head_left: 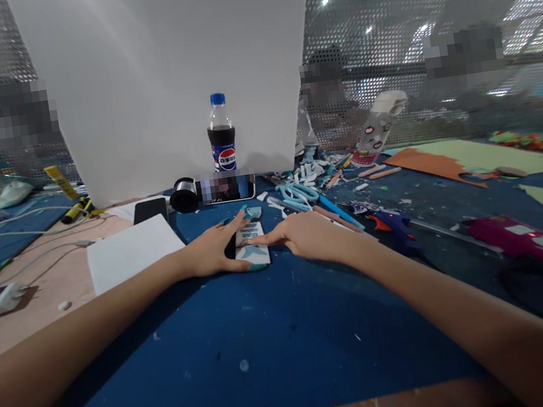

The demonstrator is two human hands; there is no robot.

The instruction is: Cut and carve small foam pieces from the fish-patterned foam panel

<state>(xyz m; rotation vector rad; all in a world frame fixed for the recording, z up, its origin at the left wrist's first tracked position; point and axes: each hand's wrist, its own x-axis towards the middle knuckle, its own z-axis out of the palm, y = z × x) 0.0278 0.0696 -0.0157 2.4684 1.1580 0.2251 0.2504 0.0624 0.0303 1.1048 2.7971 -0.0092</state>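
Note:
A small white card (pixel 257 253) with rows of dark print and pale blue shapes lies flat on the blue mat (pixel 290 335). My left hand (pixel 210 249) rests beside and partly over its left side, fingers spread, thumb at the near edge. Something black (pixel 230 247) shows under that palm; its kind is hidden. From the right, my right hand (pixel 309 233) reaches in with the index finger stretched onto the card and the other fingers curled, holding nothing visible. A small pale blue piece (pixel 253 212) lies just beyond the card.
Behind stand a cola bottle (pixel 222 136), a phone on its side (pixel 233 187) and a wire spool (pixel 183 195). To the right lie blue scissors (pixel 298 194), paper scraps (pixel 310 170), a blue glue gun (pixel 399 229) and a magenta one (pixel 529 238). White paper (pixel 132 253) is left.

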